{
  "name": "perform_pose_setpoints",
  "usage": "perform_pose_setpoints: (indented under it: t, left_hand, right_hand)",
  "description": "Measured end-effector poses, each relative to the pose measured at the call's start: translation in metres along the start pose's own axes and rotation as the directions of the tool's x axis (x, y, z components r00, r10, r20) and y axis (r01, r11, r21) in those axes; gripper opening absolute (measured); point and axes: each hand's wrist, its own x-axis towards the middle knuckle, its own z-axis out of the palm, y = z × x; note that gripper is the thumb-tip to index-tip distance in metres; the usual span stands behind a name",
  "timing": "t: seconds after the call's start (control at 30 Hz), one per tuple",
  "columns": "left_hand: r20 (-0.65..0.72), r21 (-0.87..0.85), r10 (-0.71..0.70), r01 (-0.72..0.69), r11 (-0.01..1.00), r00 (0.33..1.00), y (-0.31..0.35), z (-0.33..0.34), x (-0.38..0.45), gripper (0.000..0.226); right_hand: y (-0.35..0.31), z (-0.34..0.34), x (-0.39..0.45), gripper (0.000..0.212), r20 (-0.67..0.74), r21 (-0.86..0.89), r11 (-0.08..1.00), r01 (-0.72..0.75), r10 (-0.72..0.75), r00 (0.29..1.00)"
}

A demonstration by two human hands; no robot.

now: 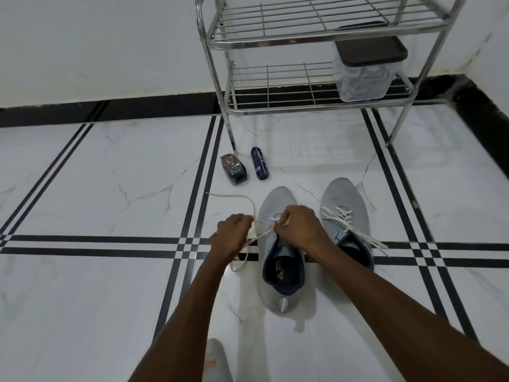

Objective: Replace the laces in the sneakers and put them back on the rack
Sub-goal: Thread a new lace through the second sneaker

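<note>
Two grey sneakers stand side by side on the tiled floor, toes pointing away from me. The left sneaker (pixel 278 288) has a white lace (pixel 242 198) partly threaded near its toe, and the loose end trails off to the left. My left hand (pixel 232 234) grips that lace just left of the shoe. My right hand (pixel 298 228) pinches the lace over the shoe's eyelets. The right sneaker (pixel 344 199) has a white lace through its eyelets with loose ends lying to the right. The metal shoe rack (pixel 311 37) stands beyond the shoes.
A clear plastic box with a dark lid (pixel 366 70) sits on the rack's lower shelf. A dark blue spray can (pixel 259 166) and a small black package (pixel 233 169) lie on the floor by the rack's leg. A grey object with orange marks (pixel 216 362) is at the bottom edge.
</note>
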Motion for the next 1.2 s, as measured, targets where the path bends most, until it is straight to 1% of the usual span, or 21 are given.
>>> perform_pose_setpoints:
  t: [0.07, 0.13, 0.2, 0.27, 0.33, 0.4, 0.43, 0.5, 0.53, 0.6, 0.67, 0.73, 0.77, 0.8, 0.83, 0.87, 0.93, 0.97, 1.03, 1.1, 1.2]
  left_hand:
    - [-0.004, -0.061, 0.067, -0.067, 0.996, 0.998, 0.014, -0.012, 0.001, 0.052]
    - [-0.022, -0.091, 0.152, -0.154, 0.984, 0.988, 0.022, -0.025, 0.002, 0.052]
    - [-0.051, -0.124, 0.21, -0.215, 0.969, 0.976, 0.023, -0.039, 0.005, 0.046]
    - [-0.106, -0.17, 0.215, -0.231, 0.958, 0.971, 0.014, -0.053, 0.009, 0.042]
    - [-0.16, -0.198, 0.173, -0.203, 0.959, 0.972, 0.004, -0.062, 0.011, 0.039]
    - [-0.165, -0.168, 0.144, -0.172, 0.971, 0.976, -0.004, -0.063, 0.01, 0.039]
    - [-0.14, -0.134, 0.145, -0.163, 0.977, 0.98, -0.005, -0.061, 0.009, 0.038]
    - [-0.072, -0.075, 0.148, -0.153, 0.985, 0.986, -0.002, -0.05, 0.006, 0.034]
    - [-0.05, -0.057, 0.147, -0.149, 0.987, 0.988, 0.001, -0.043, 0.004, 0.032]
    - [-0.016, -0.04, 0.146, -0.147, 0.988, 0.989, 0.005, -0.033, 0.005, 0.031]
    - [0.011, -0.044, 0.147, -0.147, 0.988, 0.989, 0.002, -0.03, 0.006, 0.031]
    - [0.004, -0.043, 0.127, -0.127, 0.991, 0.992, -0.003, -0.032, 0.007, 0.031]
    - [-0.009, -0.046, 0.118, -0.118, 0.992, 0.993, -0.006, -0.035, 0.008, 0.032]
    - [-0.021, -0.058, 0.108, -0.109, 0.992, 0.994, -0.007, -0.037, 0.007, 0.033]
    - [-0.029, -0.077, 0.108, -0.11, 0.991, 0.994, -0.008, -0.038, 0.007, 0.032]
    - [-0.036, -0.077, 0.102, -0.105, 0.992, 0.994, -0.009, -0.038, 0.007, 0.032]
    - [-0.041, -0.034, 0.106, -0.107, 0.994, 0.994, -0.005, -0.036, 0.006, 0.033]
    - [-0.036, -0.02, 0.116, -0.116, 0.993, 0.993, -0.003, -0.034, 0.006, 0.033]
    - [-0.025, -0.004, 0.137, -0.137, 0.991, 0.99, 0.0, -0.03, 0.007, 0.031]
    - [-0.025, 0.026, 0.147, -0.146, 0.989, 0.989, 0.0, -0.029, 0.008, 0.032]
    - [-0.107, 0.021, 0.15, -0.149, 0.989, 0.983, -0.003, -0.033, 0.007, 0.031]
  right_hand:
    - [-0.013, -0.005, 0.005, 0.028, -0.012, 0.027, 0.988, 0.152, -0.152, 0.988]
    - [-0.03, -0.011, 0.008, 0.028, 0.187, 0.113, 0.968, 0.223, -0.241, 0.952]
    - [-0.039, -0.014, 0.015, 0.02, 0.351, 0.108, 0.968, 0.224, -0.248, 0.903]
    - [-0.038, -0.019, 0.022, 0.021, 0.413, 0.152, 0.981, 0.124, -0.177, 0.894]
    - [-0.026, -0.021, 0.033, 0.021, 0.265, 0.273, 0.96, -0.054, -0.022, 0.964]
    - [-0.012, -0.02, 0.042, 0.027, -0.069, 0.317, 0.945, -0.081, 0.108, 0.992]
    - [-0.012, -0.021, 0.043, 0.038, -0.12, 0.33, 0.942, -0.065, 0.11, 0.987]
    - [-0.02, -0.016, 0.041, 0.062, 0.067, 0.38, 0.925, -0.015, -0.011, 0.998]
    - [-0.028, -0.014, 0.037, 0.063, 0.189, 0.361, 0.932, 0.015, -0.089, 0.978]
    - [-0.041, -0.01, 0.03, 0.037, 0.4, 0.266, 0.961, 0.078, -0.184, 0.898]
    - [-0.043, -0.004, 0.029, 0.02, 0.494, 0.192, 0.973, 0.13, -0.211, 0.844]
    - [-0.035, -0.002, 0.038, 0.022, 0.335, 0.091, 0.992, 0.091, -0.117, 0.935]
    - [-0.03, -0.004, 0.044, 0.024, 0.136, 0.053, 0.998, 0.046, -0.053, 0.989]
    - [-0.026, -0.007, 0.048, 0.026, -0.077, 0.057, 0.998, 0.009, -0.005, 0.997]
    - [-0.023, -0.011, 0.052, 0.027, -0.204, 0.101, 0.995, 0.002, 0.019, 0.979]
    - [-0.022, -0.014, 0.052, 0.034, -0.199, 0.17, 0.985, 0.02, 0.014, 0.98]
    - [-0.029, -0.013, 0.046, 0.056, 0.064, 0.263, 0.961, 0.081, -0.101, 0.993]
    - [-0.035, -0.01, 0.039, 0.058, 0.198, 0.243, 0.963, 0.116, -0.166, 0.966]
    - [-0.043, 0.0, 0.029, 0.031, 0.367, 0.153, 0.972, 0.18, -0.225, 0.903]
    - [-0.041, 0.006, 0.029, 0.021, 0.321, 0.118, 0.977, 0.176, -0.205, 0.925]
    - [-0.031, 0.003, 0.037, 0.022, 0.124, 0.117, 0.987, 0.113, -0.127, 0.984]
